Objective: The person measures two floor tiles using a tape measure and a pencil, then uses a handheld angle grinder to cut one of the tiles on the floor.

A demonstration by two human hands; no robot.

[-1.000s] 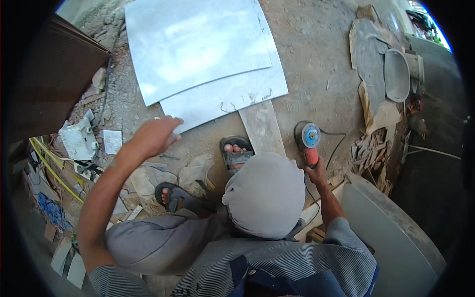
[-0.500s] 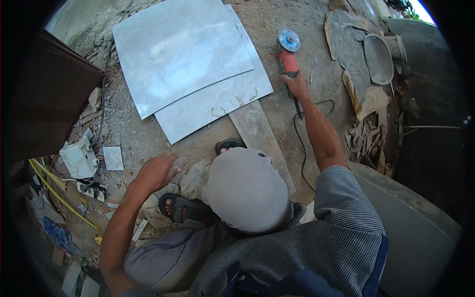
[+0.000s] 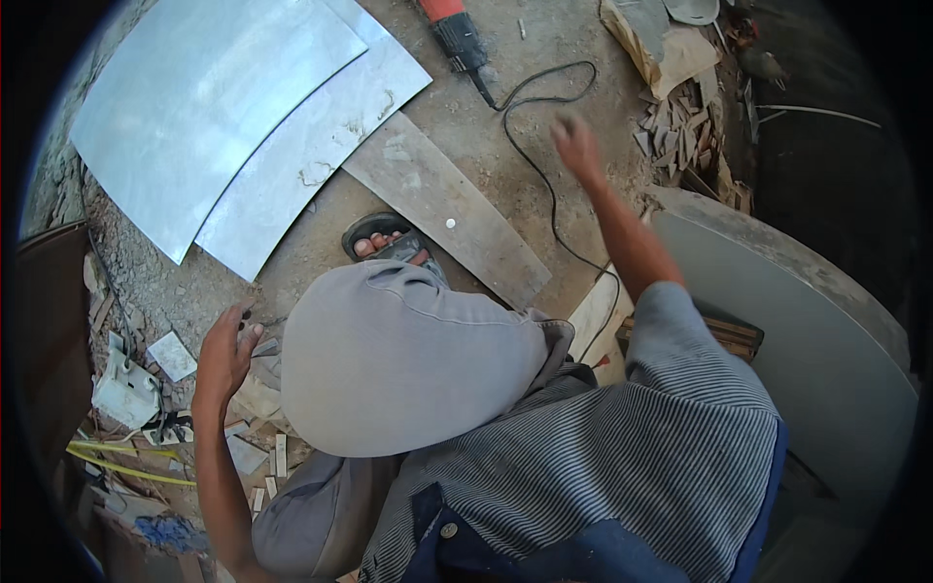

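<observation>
An angle grinder (image 3: 453, 37) with a red and black body lies on the dusty ground, its disc end cut off by the top of the picture. A black cord (image 3: 544, 165) loops back from it. My right hand (image 3: 575, 146) is over bare ground beside the cord, apart from the grinder; motion smears its fingers. At the left, my left hand (image 3: 225, 358) hangs beside my bent knee, thumb and fingers apart, holding nothing I can see. Two large pale grey tiles (image 3: 224, 107) lie overlapped ahead of me, and a narrow plank-like strip (image 3: 447, 209) runs from them past my sandalled foot (image 3: 384, 238).
A white electrical box (image 3: 126, 389), yellow cable (image 3: 126, 474) and tile scraps (image 3: 173, 357) lie at the left. To the right stand a large grey curved panel (image 3: 777, 291) and a heap of broken pieces (image 3: 685, 131). Torn brown paper (image 3: 671, 63) lies beyond the heap.
My right hand has let go of the grinder and drawn back from it. The view has shifted, so the tiles sit farther up and left. My left hand has moved back toward my side.
</observation>
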